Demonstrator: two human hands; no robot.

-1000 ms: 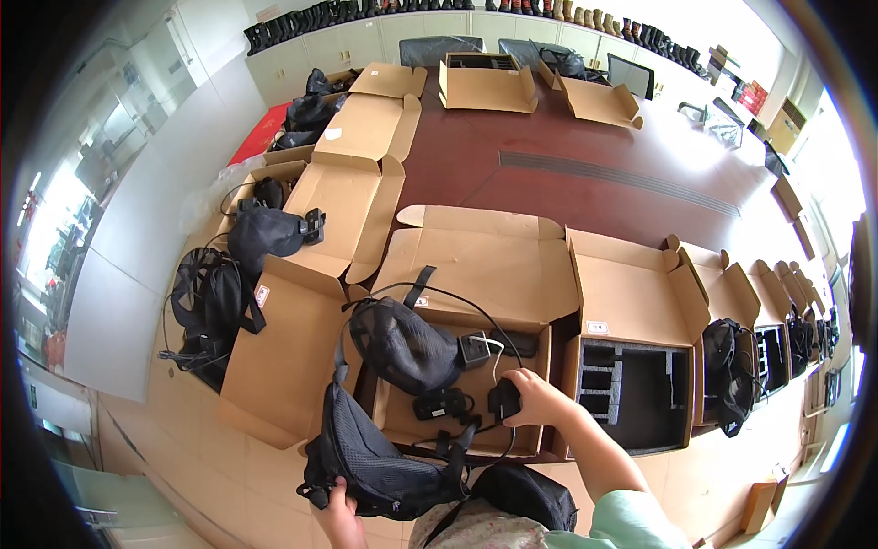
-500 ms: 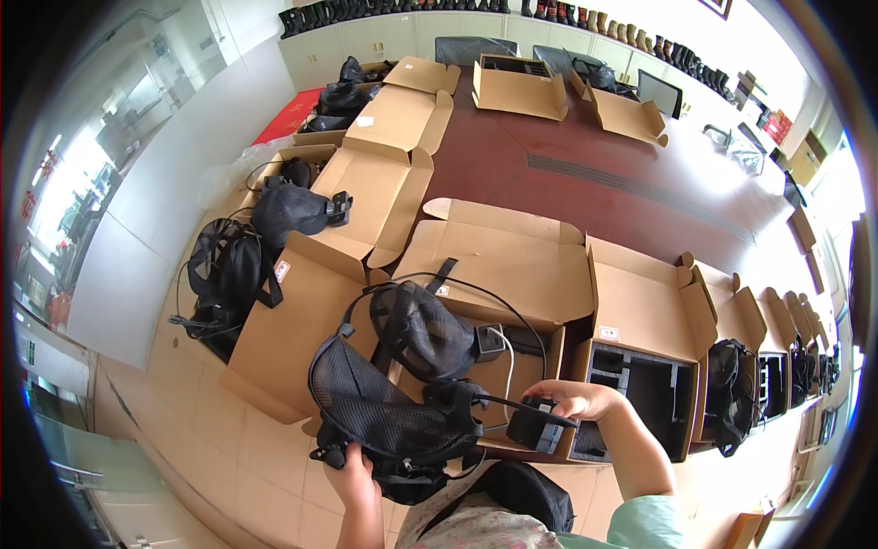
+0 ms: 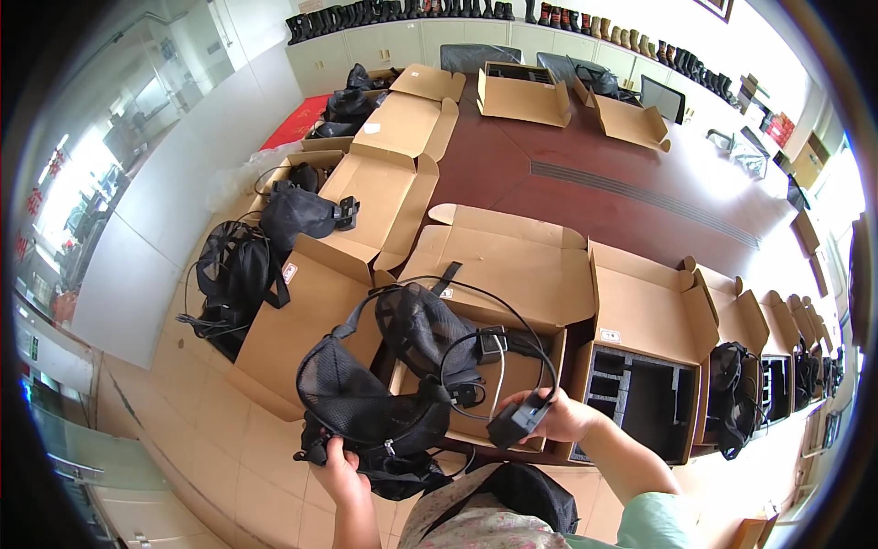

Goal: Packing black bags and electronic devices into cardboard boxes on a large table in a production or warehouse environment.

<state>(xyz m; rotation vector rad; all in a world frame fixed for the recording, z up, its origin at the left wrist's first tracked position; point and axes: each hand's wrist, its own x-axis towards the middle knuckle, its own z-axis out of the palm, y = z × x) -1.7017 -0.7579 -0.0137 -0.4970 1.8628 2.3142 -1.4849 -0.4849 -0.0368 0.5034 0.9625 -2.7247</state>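
My left hand (image 3: 340, 472) is closed on the lower edge of a black mesh backpack (image 3: 352, 403), held up in front of me. In my right hand (image 3: 565, 423) is a black box-shaped device (image 3: 516, 421), with a black cable (image 3: 540, 331) looping up from it toward the bag. Behind the bag, a black cap (image 3: 422, 331) with a small black module (image 3: 493, 342) at its brim lies over an open cardboard box (image 3: 560, 357). A white cable (image 3: 499, 380) hangs down from the module. The bag hides part of the box.
To the right stands an open box with dark foam compartments (image 3: 640, 393), then more open boxes. At the left, another black bag (image 3: 240, 274) and a dark cap (image 3: 297, 212) sit among cardboard flaps. Beyond is a dark red table (image 3: 498, 169); boots (image 3: 402, 13) line the far cabinets.
My right hand has turned the device and brought it slightly left. The backpack has shifted a little left in my left hand, and the black cable loops differently.
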